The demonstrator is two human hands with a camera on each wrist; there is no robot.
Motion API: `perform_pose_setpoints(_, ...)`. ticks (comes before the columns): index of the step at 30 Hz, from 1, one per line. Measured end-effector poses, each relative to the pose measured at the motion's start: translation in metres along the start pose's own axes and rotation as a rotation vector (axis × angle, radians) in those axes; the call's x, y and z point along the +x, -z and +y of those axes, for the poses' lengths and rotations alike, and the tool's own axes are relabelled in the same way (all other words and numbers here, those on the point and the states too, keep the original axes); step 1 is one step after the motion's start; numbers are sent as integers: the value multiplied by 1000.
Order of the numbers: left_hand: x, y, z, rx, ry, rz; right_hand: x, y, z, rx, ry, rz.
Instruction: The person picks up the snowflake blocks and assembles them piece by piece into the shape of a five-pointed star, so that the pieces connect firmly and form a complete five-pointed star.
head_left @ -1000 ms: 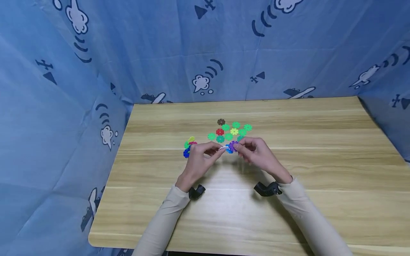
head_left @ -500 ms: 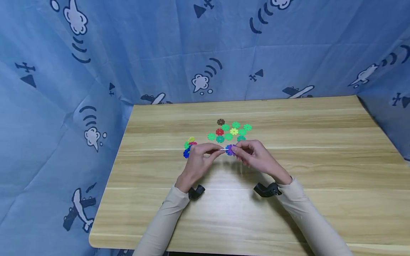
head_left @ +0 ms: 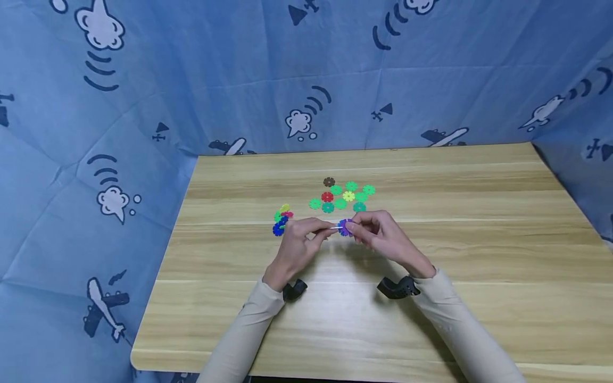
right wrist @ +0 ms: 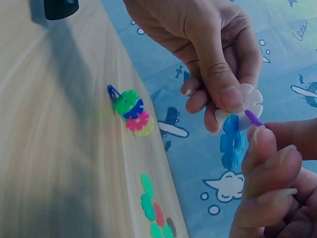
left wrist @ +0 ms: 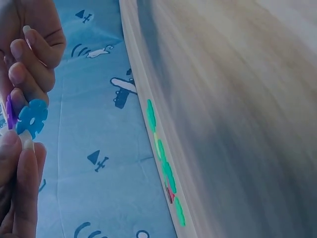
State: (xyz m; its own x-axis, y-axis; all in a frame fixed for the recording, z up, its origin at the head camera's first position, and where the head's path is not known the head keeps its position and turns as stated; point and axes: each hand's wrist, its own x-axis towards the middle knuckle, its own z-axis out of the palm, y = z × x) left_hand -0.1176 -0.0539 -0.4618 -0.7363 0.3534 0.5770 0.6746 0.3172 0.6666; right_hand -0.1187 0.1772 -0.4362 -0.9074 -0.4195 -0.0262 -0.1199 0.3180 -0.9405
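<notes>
Over the table, my left hand (head_left: 297, 246) pinches a white notched flower-shaped disc (right wrist: 253, 100) between thumb and fingertips. Opposite it, my right hand (head_left: 387, 236) pinches a purple notched disc (right wrist: 253, 117), seen nearly edge-on in both wrist views. A blue disc (right wrist: 232, 142) sits between the hands, against the white one. The purple disc meets this group too, but fingers hide how their slots fit. In the head view the purple disc covers most of the blue one.
Several loose discs, mostly green, with a red disc (head_left: 327, 197), a yellow disc (head_left: 348, 196) and a brown disc (head_left: 329, 182), lie beyond the hands. A joined cluster of colored discs (right wrist: 130, 110) rests left of them. Blue patterned cloth (head_left: 239, 80) borders the wooden table (head_left: 230, 319).
Both hands have come slightly nearer the body. The purple disc has shifted left over the blue one, and the white disc has turned edge-on. The loose discs stay put.
</notes>
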Motion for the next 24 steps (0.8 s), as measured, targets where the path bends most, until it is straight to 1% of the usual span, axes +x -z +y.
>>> perform_pose_setpoints(6, -3, -1, -1, 14, -31, -5, -1, -2, 2, 28, -6, -17)
perform_pose_setpoints(10, -4, 0, -1, 12, -36, -18, -2, -4, 5, 40, 0, -30)
perform_pose_setpoints(12, -4, 0, -1, 16, -41, -32, -2, -5, 6, 31, 1, -30)
perform_pose_setpoints(16, -6, -1, -1, 49, -51, -61, -2, -7, 7, -34, 4, -33)
perform_pose_setpoints(19, -7, -1, -1, 69, -38, -71, -3, -8, 7, -68, -6, -30)
perform_pose_setpoints(24, -5, -1, -1, 88, 10, -87, -2, -8, 6, -59, -33, -26)
